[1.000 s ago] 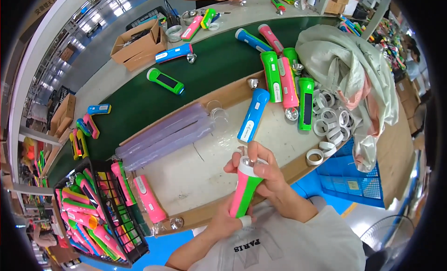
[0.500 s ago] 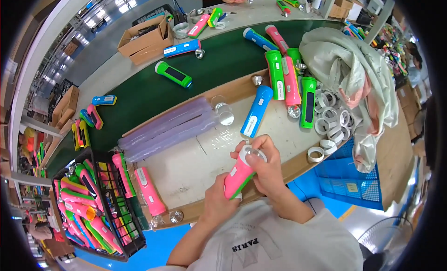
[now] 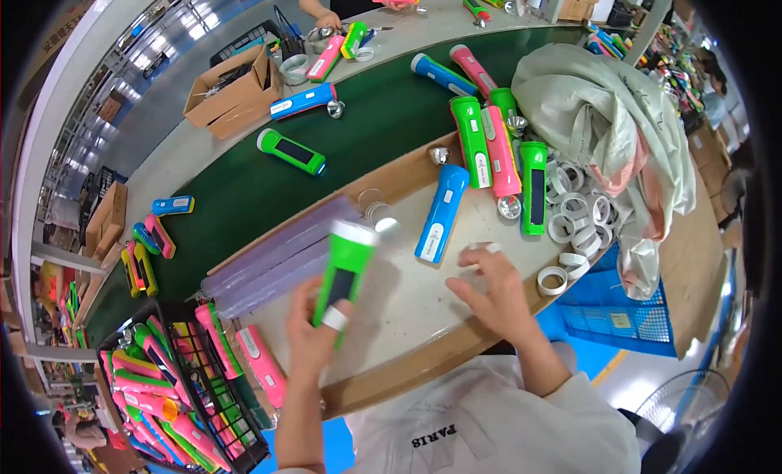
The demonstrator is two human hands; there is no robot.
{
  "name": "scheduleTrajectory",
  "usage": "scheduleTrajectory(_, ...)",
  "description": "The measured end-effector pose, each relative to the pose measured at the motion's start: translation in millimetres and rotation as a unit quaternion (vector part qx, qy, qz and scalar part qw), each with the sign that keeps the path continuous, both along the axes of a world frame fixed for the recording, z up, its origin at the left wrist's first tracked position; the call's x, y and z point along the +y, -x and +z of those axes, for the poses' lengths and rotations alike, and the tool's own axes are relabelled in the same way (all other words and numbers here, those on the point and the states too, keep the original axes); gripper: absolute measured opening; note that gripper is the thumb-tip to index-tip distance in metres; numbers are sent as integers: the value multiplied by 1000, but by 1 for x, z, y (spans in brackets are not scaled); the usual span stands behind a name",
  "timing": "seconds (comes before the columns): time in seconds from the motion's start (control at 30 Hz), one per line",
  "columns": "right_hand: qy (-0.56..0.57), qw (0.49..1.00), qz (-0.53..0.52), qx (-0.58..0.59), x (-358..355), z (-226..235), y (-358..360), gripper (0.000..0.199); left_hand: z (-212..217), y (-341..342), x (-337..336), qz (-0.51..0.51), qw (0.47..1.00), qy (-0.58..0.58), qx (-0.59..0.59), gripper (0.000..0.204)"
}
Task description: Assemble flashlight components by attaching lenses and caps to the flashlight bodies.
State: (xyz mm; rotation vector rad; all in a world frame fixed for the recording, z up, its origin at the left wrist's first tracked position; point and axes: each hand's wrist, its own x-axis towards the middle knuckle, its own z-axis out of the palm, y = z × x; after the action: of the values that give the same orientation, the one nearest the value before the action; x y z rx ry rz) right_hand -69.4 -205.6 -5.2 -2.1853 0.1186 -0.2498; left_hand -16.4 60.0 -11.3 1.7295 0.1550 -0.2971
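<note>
We list a pale curved surface (image 3: 423,311) with a wood edge, near. Beyond it we note a dark green conveyor belt (image 3: 375,124) sweeping from near left to far right. Past the belt, a grey counter (image 3: 163,177) carries an open cardboard box (image 3: 232,91). Far left we record a grey floor (image 3: 155,83) catching bright overhead light. Blue floor (image 3: 326,441) lies near; a blue crate (image 3: 619,311) stands right.

The person's bare left hand (image 3: 314,335) shows a white tape band on one finger; the bare right hand (image 3: 493,291) has white tape too. A white short-sleeved printed shirt (image 3: 489,425) covers the torso.
</note>
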Motion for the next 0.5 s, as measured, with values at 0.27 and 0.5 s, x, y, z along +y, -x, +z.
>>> scheduleTrajectory(0.27, 468, 870, -101, 114, -85, 8, 54, 31, -5, -174, 92, -10, 693, -627, -356, 28)
scheduleTrajectory(0.5, 336, 927, -5, 167, -82, 5, 43, 21, -5, -141, -76, -393, 750, -307, -434, 23)
